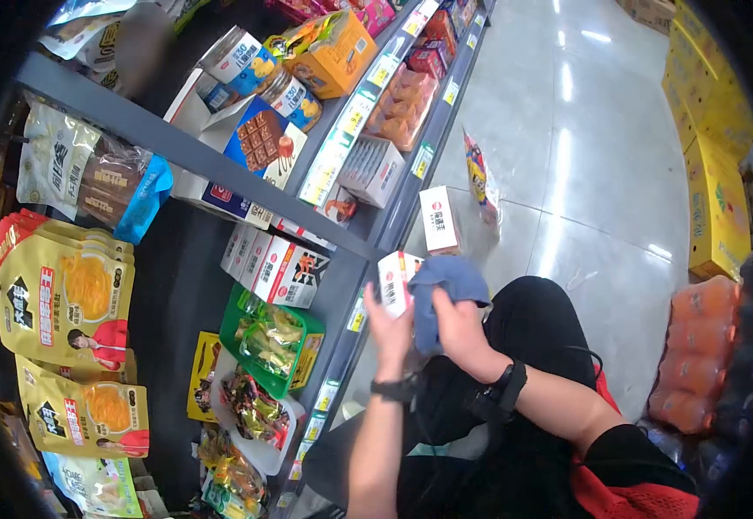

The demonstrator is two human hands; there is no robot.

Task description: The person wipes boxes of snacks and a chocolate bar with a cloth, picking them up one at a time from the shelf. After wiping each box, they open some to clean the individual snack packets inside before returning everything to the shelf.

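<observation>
A small white box [392, 278] with dark lettering is gripped in my left hand [389, 336], whose wrist wears a dark band. My right hand [465, 336] is closed on a blue-grey cloth [448, 281], which is pressed against the box's right side. Just beyond them, a similar white box [439, 216] stands on the floor, with a colourful plastic packet [480, 182] beside it. To the left, more white boxes [286, 270] stand on the shelf near a green basket [309, 350] of wrapped snacks.
A shelf edge [398, 177] with price tags runs diagonally left of my hands. Yellow snack bags [65, 290] hang at far left. Yellow cartons [716, 208] and a shrink-wrapped pack of orange bottles [695, 355] stand across the aisle. My bent knee [537, 316] is close beside my right hand.
</observation>
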